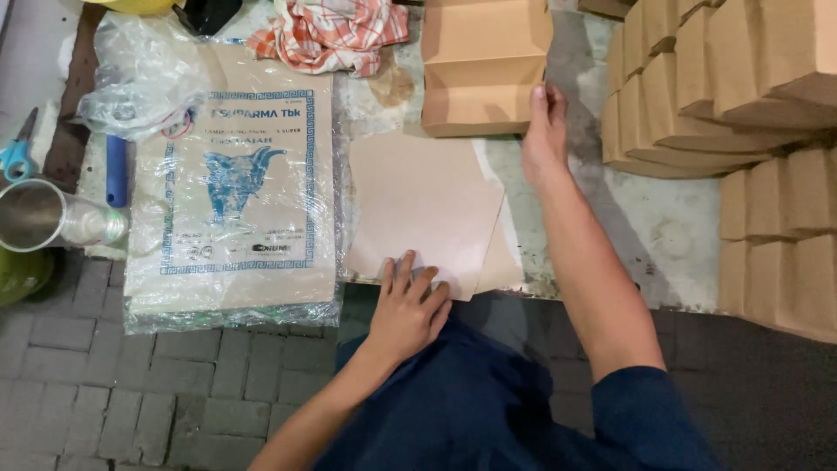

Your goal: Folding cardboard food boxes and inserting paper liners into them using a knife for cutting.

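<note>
A flat brown paper sheet (418,205) lies on the worn work surface (663,227) in front of me, over another sheet. My left hand (408,305) rests palm down on its near edge, fingers spread. My right hand (545,131) reaches forward and touches the right side of a stack of folded brown paper pieces (484,61) at the far middle. Whether it grips the stack is unclear.
A plastic-wrapped pack of brown paper with a blue printed label (235,192) lies at left. Stacks of folded brown boxes (741,96) fill the right. A crumpled clear bag (144,74), checked cloth (331,35), metal cup (35,214) and blue scissors (17,153) sit around.
</note>
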